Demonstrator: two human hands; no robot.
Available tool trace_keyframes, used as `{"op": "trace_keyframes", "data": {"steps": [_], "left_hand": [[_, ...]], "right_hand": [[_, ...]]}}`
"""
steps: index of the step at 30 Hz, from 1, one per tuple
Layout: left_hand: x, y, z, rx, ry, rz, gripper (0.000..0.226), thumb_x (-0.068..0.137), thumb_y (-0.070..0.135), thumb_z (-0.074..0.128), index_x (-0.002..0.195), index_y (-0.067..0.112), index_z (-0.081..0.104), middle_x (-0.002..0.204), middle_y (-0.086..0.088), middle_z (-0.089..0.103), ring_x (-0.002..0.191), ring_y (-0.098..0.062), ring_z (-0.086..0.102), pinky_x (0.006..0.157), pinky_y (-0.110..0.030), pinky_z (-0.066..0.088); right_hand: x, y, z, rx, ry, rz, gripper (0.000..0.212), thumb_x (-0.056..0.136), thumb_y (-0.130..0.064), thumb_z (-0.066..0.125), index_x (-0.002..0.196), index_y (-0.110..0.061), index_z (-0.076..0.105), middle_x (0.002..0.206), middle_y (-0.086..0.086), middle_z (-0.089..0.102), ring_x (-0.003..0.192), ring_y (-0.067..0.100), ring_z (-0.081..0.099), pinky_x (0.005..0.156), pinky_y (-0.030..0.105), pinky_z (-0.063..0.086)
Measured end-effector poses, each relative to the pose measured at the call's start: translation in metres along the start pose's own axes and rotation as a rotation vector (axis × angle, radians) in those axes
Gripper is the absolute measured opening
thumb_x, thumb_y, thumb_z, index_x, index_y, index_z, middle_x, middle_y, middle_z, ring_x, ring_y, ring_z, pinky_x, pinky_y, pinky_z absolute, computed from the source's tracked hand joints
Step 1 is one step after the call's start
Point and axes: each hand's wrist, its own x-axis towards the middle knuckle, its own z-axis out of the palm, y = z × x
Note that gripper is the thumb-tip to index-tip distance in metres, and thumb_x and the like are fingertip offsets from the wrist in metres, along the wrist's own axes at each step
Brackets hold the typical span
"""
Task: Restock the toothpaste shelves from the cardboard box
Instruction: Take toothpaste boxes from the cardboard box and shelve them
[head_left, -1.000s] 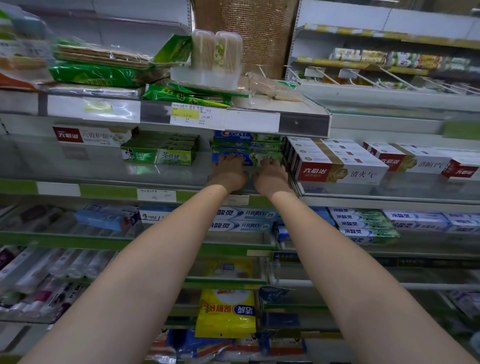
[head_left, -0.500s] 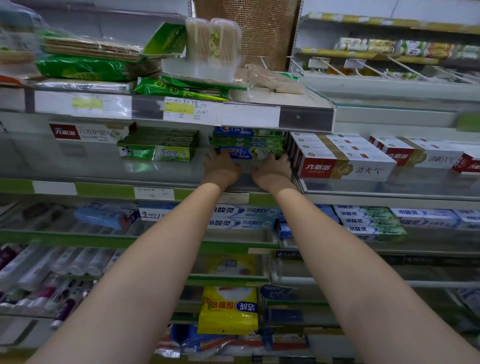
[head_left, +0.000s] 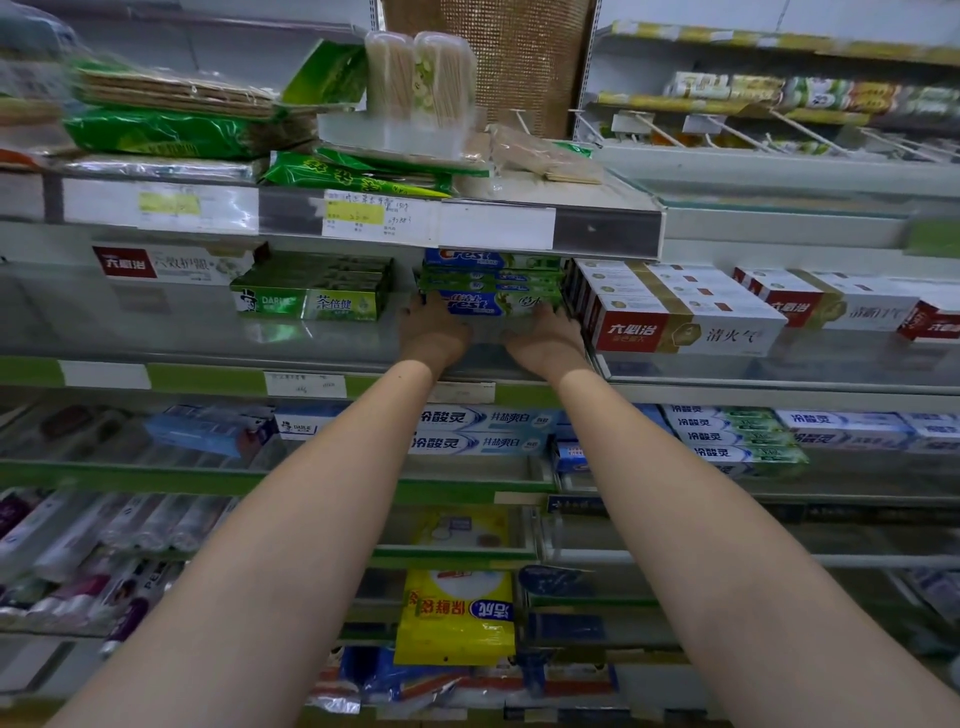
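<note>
Head view: both arms reach up to the toothpaste shelf (head_left: 208, 358) at about 12 o'clock. The left hand (head_left: 434, 335) and right hand (head_left: 545, 340) sit at the two lower corners of the Crest stack (head_left: 493, 283), and they hold the bottom box (head_left: 488, 303) by its ends. Compared with a second ago the hands stand wider apart, so more of that box's blue and green face shows between them; the stack itself stays in its slot. That suggests the boxes are being squared up and seated, so this slot looks close to done.

The stack lies between the green Darlie boxes (head_left: 311, 296) at its 9 o'clock and the red and white boxes (head_left: 685, 317) touching or nearly touching it at its 3 o'clock.

The fingertips of both hands are tucked behind or under the box, so how firmly they grip cannot be told. The cardboard box is nowhere in view. The stack's depth is hidden by the shelf above, and the edges of the picture are blurred
</note>
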Motion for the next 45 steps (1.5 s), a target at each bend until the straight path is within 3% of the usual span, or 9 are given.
{"op": "trace_keyframes", "data": {"steps": [7,12,18,23,29,33,38,45], "left_hand": [[-0.004,0.002,-0.003,-0.022,-0.024,-0.029,0.066,0.093,0.031,0.055,0.152,0.015,0.030,0.156,-0.013,0.035,0.137,-0.034,0.036,0.110,-0.037,0.033],[-0.008,0.003,-0.006,-0.104,-0.037,-0.030,0.064,0.092,0.030,0.056,0.150,0.017,0.032,0.150,-0.013,0.043,0.132,-0.036,0.044,0.109,-0.042,0.040],[-0.005,0.004,-0.010,-0.266,0.011,-0.111,0.097,0.090,0.028,0.068,0.160,0.014,0.002,0.153,-0.016,0.041,0.136,-0.033,0.044,0.109,-0.040,0.040],[-0.006,0.010,-0.018,-0.313,0.003,-0.140,0.087,0.097,0.022,0.061,0.160,0.009,0.002,0.155,-0.015,0.038,0.138,-0.031,0.044,0.107,-0.037,0.039],[0.014,0.003,-0.020,-0.562,0.026,-0.166,0.082,0.096,0.019,0.059,0.160,0.015,0.009,0.147,-0.011,0.050,0.126,-0.029,0.054,0.099,-0.035,0.046],[0.020,0.007,-0.019,-0.702,-0.023,-0.116,0.048,0.098,0.007,0.056,0.144,0.010,0.043,0.128,-0.008,0.059,0.115,-0.021,0.057,0.085,-0.026,0.044],[0.024,0.006,-0.014,-0.742,-0.029,-0.096,0.043,0.095,0.005,0.059,0.137,0.010,0.049,0.130,-0.010,0.061,0.115,-0.023,0.060,0.087,-0.029,0.048],[0.024,0.002,-0.012,-0.697,-0.048,-0.048,0.042,0.092,0.005,0.061,0.133,0.013,0.055,0.128,-0.010,0.065,0.114,-0.025,0.062,0.098,-0.037,0.051]], "right_hand": [[-0.004,-0.004,0.001,-0.065,0.001,0.016,0.081,0.099,-0.055,0.046,0.162,-0.018,0.011,0.167,0.011,0.014,0.150,0.032,0.020,0.118,0.043,0.027],[-0.006,-0.005,0.000,-0.061,-0.001,0.021,0.076,0.100,-0.053,0.047,0.160,-0.017,0.017,0.165,0.011,0.017,0.148,0.032,0.022,0.116,0.044,0.028],[-0.006,-0.005,0.000,-0.063,-0.007,0.021,0.071,0.100,-0.049,0.049,0.157,-0.015,0.024,0.165,0.012,0.016,0.147,0.033,0.023,0.116,0.045,0.029],[-0.008,-0.006,0.002,-0.031,0.048,-0.005,0.070,0.099,-0.044,0.053,0.157,-0.016,0.026,0.165,0.013,0.013,0.147,0.034,0.023,0.116,0.044,0.031],[-0.011,-0.008,0.004,-0.111,0.125,-0.032,0.060,0.100,-0.040,0.051,0.150,-0.012,0.034,0.152,0.017,0.028,0.138,0.035,0.031,0.112,0.042,0.031],[-0.013,-0.008,0.005,-0.181,0.127,-0.115,0.054,0.102,-0.037,0.045,0.150,-0.014,0.037,0.154,0.011,0.034,0.138,0.034,0.033,0.109,0.043,0.033],[-0.015,-0.009,0.003,-0.149,0.084,-0.135,0.056,0.101,-0.036,0.044,0.153,-0.017,0.034,0.157,0.010,0.036,0.138,0.033,0.036,0.111,0.042,0.034],[-0.022,-0.011,-0.002,-0.083,0.078,-0.106,0.050,0.102,-0.034,0.047,0.148,-0.015,0.040,0.139,0.013,0.054,0.127,0.034,0.051,0.105,0.042,0.045]]}}
